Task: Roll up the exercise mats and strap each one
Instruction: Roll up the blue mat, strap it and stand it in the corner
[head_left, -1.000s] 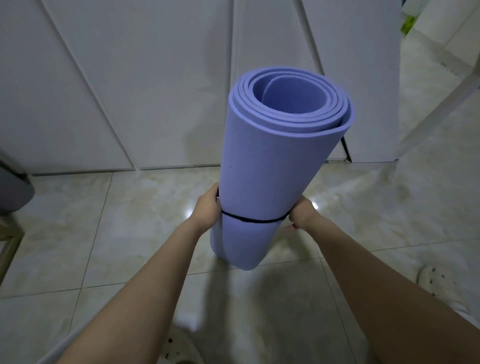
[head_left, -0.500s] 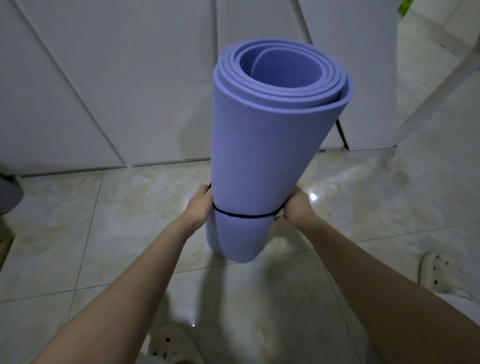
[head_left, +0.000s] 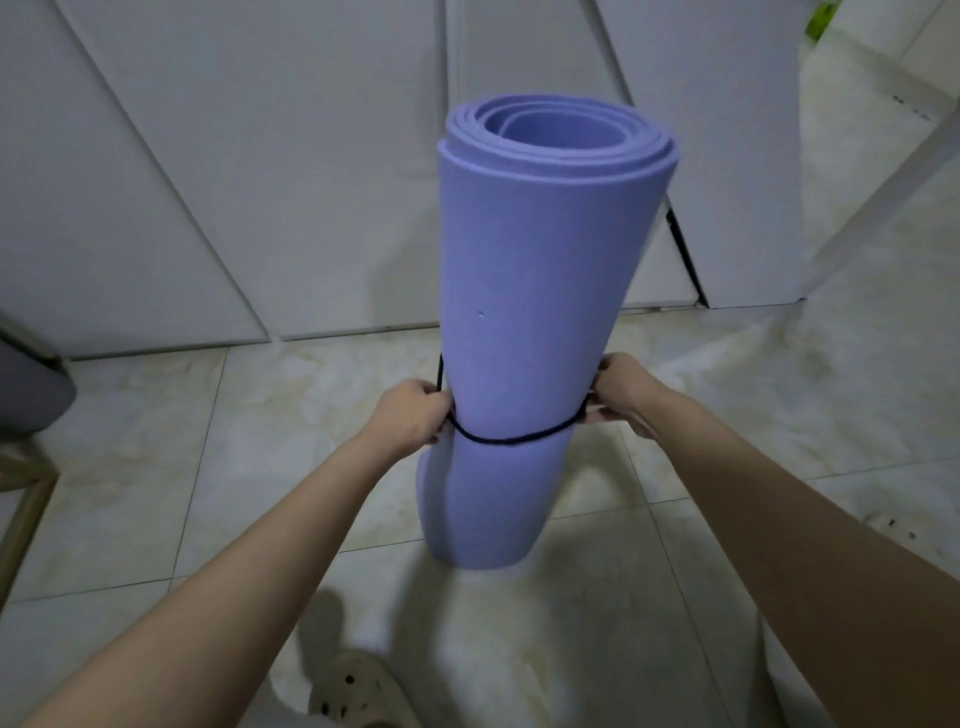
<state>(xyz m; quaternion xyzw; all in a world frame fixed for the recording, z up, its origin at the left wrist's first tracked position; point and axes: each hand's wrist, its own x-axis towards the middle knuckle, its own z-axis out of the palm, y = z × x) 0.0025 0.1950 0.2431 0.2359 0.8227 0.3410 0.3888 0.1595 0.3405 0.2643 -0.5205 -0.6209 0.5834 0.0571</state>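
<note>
Out in front, above the tiled floor (head_left: 260, 415), close to the white panelled doors (head_left: 234, 182): purple exercise mat (head_left: 524, 291), rolled and held upright, lower end near the tiles, though whether touching or just clear is hard to call. Black strap (head_left: 511, 441) drawn around the lower part of the roll, biting in a little. Left hand (head_left: 413, 418) closed on the strap at the roll's left edge, a loose tail of cord standing up above the knuckles. Right hand (head_left: 621, 392) pinched shut on the strap at the right edge, fingertips pressed against the foam.

Risks from here, as a judgement: strap sitting low, so the upper end free to spring open and loosen the coil; thin cord likely to slide down the smooth foam if tension drops on either side; a one-sided pull enough to tip the roll or telescope the inner layers.

Hard to make out: the far side of the roll, so no telling whether the strap is knotted or only looped there. Fingers mostly hidden behind the mat. Pale clog (head_left: 358, 691) cut off at the bottom edge.
</note>
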